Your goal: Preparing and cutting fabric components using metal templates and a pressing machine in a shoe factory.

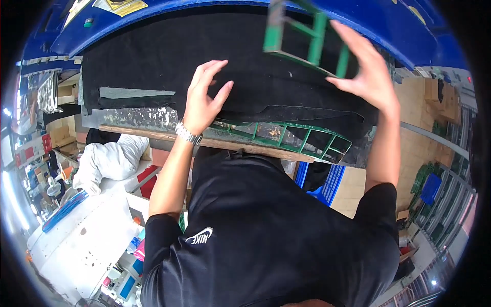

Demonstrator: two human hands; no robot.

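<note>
Black fabric covers the work surface in front of me. At the upper right, my right hand grips one end of a green ladder-like metal frame, which looks like a cutting die. Its thumb is at the near edge, its fingers at the far side, and the frame is blurred and tilted. My left hand, a watch on its wrist, hovers by the fabric's near side with fingers apart and nothing held. Another long green cutting die lies along the near edge, partly beside the fabric.
A blue machine body spans the far side. A wooden strip runs along the near edge. White cloth and a white table stand to my left. A blue crate sits below right; cardboard boxes stand farther right.
</note>
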